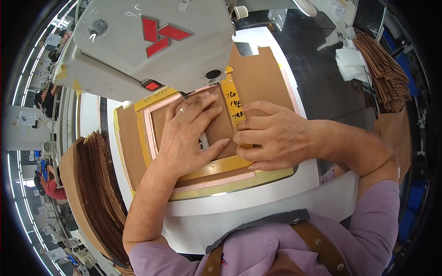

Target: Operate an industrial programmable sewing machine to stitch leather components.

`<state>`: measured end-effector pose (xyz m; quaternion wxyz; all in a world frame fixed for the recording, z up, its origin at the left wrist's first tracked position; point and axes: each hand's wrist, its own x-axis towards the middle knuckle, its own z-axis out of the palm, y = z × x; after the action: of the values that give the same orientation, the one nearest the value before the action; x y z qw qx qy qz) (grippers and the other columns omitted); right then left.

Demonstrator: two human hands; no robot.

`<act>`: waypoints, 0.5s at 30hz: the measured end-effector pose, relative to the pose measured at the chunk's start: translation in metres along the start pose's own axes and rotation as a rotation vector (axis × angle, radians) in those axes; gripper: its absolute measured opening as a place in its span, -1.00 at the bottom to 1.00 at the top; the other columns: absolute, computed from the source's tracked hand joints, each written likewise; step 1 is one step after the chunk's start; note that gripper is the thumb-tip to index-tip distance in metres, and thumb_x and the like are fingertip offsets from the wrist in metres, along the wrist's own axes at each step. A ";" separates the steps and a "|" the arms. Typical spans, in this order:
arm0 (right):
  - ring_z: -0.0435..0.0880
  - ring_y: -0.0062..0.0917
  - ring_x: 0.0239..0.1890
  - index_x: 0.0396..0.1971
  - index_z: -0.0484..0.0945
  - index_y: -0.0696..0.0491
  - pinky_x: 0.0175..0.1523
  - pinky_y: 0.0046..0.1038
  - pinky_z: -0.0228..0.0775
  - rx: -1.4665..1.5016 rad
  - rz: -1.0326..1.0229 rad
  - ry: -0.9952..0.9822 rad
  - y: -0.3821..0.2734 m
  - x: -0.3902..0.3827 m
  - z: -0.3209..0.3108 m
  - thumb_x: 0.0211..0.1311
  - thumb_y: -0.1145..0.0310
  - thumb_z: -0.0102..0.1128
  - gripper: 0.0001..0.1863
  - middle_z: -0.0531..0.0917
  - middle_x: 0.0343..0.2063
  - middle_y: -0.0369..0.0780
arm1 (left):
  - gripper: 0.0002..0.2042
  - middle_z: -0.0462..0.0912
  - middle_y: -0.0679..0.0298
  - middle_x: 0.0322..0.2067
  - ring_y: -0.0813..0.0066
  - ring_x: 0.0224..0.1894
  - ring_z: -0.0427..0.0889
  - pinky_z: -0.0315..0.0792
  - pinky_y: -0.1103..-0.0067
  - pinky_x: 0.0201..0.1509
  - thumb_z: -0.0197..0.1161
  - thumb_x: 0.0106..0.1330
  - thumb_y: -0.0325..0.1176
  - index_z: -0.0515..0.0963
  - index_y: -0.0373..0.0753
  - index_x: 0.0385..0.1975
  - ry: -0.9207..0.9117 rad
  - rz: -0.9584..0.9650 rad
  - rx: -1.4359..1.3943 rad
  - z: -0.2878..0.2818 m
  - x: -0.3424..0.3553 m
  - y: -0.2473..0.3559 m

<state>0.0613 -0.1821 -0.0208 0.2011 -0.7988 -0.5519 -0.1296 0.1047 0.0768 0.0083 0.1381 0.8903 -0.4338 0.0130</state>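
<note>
A brown board template [129,147] lies beneath the machine head [147,46], framed by yellow strips [214,165] with handwriting and pink strips [149,133]. My left hand [189,131] lies palm-down with fingers apart on the inner brown panel [163,117], just below the needle area, partly covering a white label. My right hand [271,138] rests palm-down on the right-hand yellow strip, its curved fingers spread and touching that strip and the frame's lower corner. The needle itself is too small to make out.
Curved brown pieces [92,184] stand at left; another brown stack [382,73] and white pads [350,64] lie at right. A dark glossy tabletop [313,69] surrounds the white sheet [281,193] under the template. Two people [55,186] [48,99] work at far left.
</note>
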 end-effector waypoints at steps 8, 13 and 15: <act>0.59 -0.26 0.03 -0.23 0.62 -0.04 0.28 -0.10 0.33 0.029 0.048 -0.012 -0.003 0.004 -0.002 -0.01 0.04 0.46 -0.59 0.59 -0.09 -0.21 | -0.43 0.48 0.17 0.31 0.20 0.38 0.43 0.10 0.08 0.52 0.41 0.16 -0.09 0.56 -0.15 0.18 0.005 0.012 -0.041 0.010 -0.002 -0.001; 0.59 -0.28 0.01 -0.21 0.62 -0.04 0.24 -0.13 0.37 0.013 0.035 -0.009 -0.002 0.006 -0.004 0.04 0.03 0.44 -0.60 0.59 -0.08 -0.21 | -0.42 0.47 0.13 0.31 0.16 0.38 0.42 0.09 0.06 0.52 0.40 0.17 -0.11 0.52 -0.19 0.20 0.006 0.021 -0.056 0.010 -0.001 -0.001; 0.59 -0.29 0.01 -0.20 0.63 -0.04 0.23 -0.13 0.37 0.006 0.032 -0.012 -0.002 0.006 -0.003 0.05 0.03 0.44 -0.60 0.59 -0.09 -0.21 | -0.42 0.47 0.12 0.31 0.14 0.39 0.42 0.08 0.05 0.52 0.40 0.18 -0.10 0.52 -0.19 0.20 0.010 0.023 -0.050 0.011 -0.002 -0.001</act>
<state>0.0613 -0.1774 -0.0148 0.2021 -0.8076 -0.5409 -0.1197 0.1031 0.0763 -0.0033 0.1623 0.8815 -0.4433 0.0083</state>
